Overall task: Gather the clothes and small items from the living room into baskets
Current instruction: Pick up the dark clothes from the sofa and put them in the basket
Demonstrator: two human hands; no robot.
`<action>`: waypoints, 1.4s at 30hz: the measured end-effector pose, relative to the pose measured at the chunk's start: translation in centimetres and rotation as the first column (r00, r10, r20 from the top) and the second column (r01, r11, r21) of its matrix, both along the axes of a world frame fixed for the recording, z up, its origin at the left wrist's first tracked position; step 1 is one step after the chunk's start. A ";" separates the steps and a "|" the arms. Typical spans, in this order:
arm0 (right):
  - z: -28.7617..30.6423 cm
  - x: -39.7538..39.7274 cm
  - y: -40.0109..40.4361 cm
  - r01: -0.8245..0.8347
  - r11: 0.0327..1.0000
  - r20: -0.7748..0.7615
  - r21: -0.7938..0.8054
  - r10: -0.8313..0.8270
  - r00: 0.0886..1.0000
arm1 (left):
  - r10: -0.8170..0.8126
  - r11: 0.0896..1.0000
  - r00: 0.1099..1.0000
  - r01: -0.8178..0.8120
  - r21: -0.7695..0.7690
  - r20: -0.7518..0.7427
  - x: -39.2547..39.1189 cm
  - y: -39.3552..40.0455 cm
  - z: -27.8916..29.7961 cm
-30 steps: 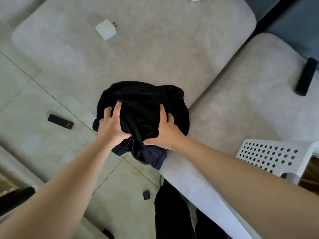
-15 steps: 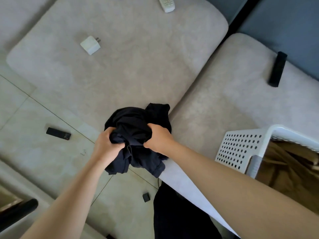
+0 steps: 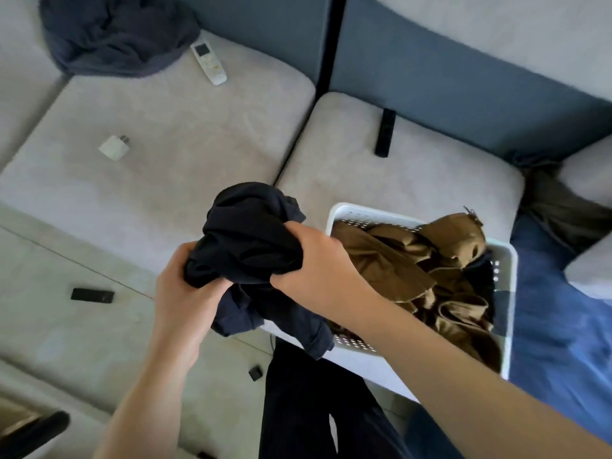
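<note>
We see two hands, one dark shirt (image 3: pixel 246 236) and one white basket (image 3: pixel 505 293). Our left hand (image 3: pixel 180 293) and right hand (image 3: pixel 314 260) both grip the bunched shirt, just beside the basket at nine o'clock. Its loose end hangs toward six o'clock
</note>
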State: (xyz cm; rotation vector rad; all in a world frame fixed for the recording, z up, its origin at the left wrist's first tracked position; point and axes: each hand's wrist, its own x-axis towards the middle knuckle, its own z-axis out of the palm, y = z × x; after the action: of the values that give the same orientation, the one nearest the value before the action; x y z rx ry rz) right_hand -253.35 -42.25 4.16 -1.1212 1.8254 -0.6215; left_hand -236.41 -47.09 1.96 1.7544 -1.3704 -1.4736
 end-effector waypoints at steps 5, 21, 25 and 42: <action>4.2 -6.5 6.3 0.088 0.996 0.008 -0.001 -0.088 0.996 | -0.132 0.991 0.990 0.133 0.021 -0.049 -6.7 4.4 3.7; -3.6 -18.8 18.2 0.199 0.975 -0.516 0.097 -0.122 0.848 | -0.583 0.760 0.707 0.649 -0.040 0.400 -19.2 11.0 -2.1; -7.9 -17.3 19.4 0.013 0.968 -0.468 0.251 0.109 0.877 | -0.768 0.547 0.434 0.828 0.128 0.471 -20.1 11.6 -5.3; -13.1 -18.7 18.4 -0.127 0.888 -0.141 0.443 0.208 0.968 | -0.844 0.492 0.348 0.806 0.329 0.408 -20.4 10.0 -11.4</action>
State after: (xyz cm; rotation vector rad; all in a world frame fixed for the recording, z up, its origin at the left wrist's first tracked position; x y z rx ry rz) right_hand -272.09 -23.82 -8.89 -1.0401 1.8737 0.0002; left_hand -256.79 -37.10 -9.44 1.5866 -2.8843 -1.4985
